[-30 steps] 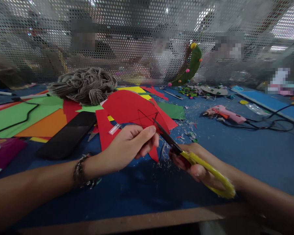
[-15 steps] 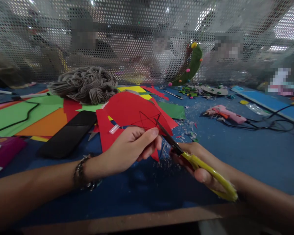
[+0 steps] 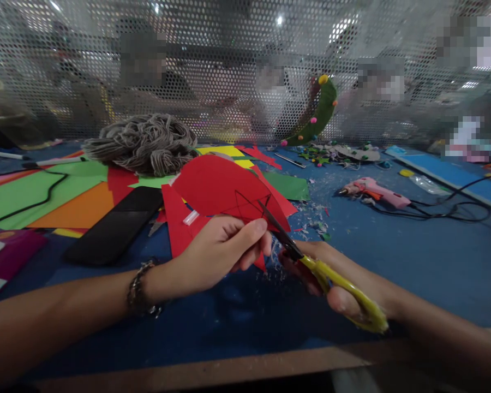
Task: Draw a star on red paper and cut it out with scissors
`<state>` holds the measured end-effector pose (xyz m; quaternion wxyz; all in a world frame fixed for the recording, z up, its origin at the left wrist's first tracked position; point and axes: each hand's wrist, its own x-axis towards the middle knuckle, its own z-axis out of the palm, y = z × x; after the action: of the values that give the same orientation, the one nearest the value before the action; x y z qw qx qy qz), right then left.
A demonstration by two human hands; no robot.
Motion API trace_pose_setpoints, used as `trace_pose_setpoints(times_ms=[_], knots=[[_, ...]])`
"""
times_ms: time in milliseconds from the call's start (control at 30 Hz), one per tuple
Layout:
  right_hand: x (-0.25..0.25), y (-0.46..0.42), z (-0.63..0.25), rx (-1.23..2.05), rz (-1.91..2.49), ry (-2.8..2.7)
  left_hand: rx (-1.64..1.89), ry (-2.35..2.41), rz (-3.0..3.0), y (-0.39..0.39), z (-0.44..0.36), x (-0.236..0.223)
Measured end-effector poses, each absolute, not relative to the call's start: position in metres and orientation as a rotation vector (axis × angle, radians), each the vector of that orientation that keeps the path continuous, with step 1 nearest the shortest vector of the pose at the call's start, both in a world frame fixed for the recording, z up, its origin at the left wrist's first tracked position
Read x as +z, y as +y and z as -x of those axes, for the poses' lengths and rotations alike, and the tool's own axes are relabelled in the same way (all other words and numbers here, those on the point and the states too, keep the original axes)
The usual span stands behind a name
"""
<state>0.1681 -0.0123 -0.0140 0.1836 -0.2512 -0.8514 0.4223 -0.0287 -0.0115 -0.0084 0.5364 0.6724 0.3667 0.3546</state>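
My left hand pinches the near edge of a red sheet of paper between thumb and fingers. A star is drawn on it in dark lines, partly covered by my thumb. My right hand grips yellow-handled scissors, thumb through one loop. Their dark blades lie across the sheet's right part, over the star's right side, with the tip just past my left thumb. How far the blades are apart is hard to make out. More red paper lies beneath on the blue table.
Grey yarn, a black phone-like slab and green and orange sheets lie left. A pink glue gun with its black cord rests right. Paper scraps are scattered mid-table. A perforated metal screen stands behind, with people beyond it.
The scissors' handles and my right hand have shifted slightly left. My left hand keeps its pinch on the red sheet, and the view has moved a little.
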Motion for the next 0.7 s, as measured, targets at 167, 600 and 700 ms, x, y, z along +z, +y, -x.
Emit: trace_pose_setpoints(times_ms=[167,600,700], knots=[[-0.0140,-0.0130,-0.1670,1.152,0.699,-2.408,0.824,0.856,-1.589,-0.0139,0.0271,-0.0098],[-0.0170,-0.0149,-0.1660,1.170,0.764,-2.407,0.835,0.789,-1.544,-0.0165,0.0271,-0.0105],[-0.0178,-0.0161,-0.1637,1.128,0.740,-2.405,0.833,0.758,-1.534,-0.0170,0.0268,-0.0112]])
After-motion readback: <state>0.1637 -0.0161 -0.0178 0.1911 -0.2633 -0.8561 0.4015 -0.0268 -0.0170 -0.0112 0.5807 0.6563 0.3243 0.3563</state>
